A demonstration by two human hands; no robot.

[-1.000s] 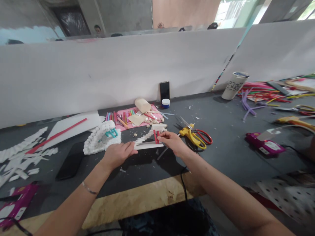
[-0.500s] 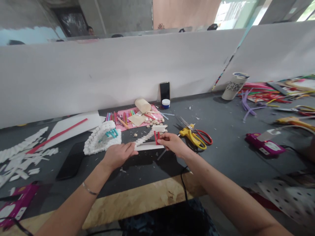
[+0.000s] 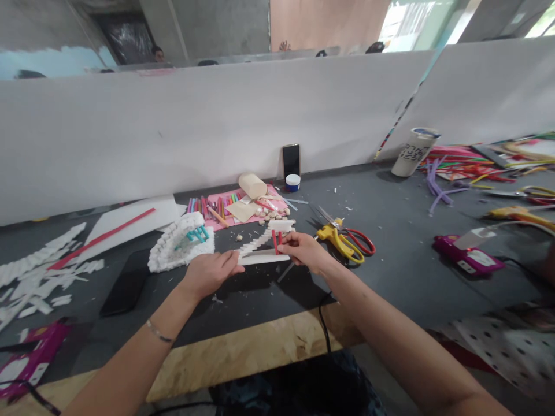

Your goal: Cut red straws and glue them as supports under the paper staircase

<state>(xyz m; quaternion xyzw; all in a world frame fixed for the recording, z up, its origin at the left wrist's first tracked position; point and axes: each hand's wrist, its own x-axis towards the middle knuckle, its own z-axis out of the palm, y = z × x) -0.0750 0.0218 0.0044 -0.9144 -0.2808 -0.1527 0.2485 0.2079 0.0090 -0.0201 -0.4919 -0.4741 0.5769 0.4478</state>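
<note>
My left hand rests fingers-down on the near left end of a long white foam strip lying on the dark table. From that strip a stepped row of small white foam pieces rises toward the back. My right hand pinches short red sticks standing upright at the strip's right end. A curved white foam model with teal sticks sits just left of my left hand.
Yellow and red scissors lie right of my right hand. A pink mat with coloured sticks, a phone and a small jar stand behind. Foam scraps lie left; a magenta glue gun and paper cup sit right.
Hardly anything has moved. My right hand's fingers have shifted slightly on the red sticks; my left hand stays pressed on the strip.
</note>
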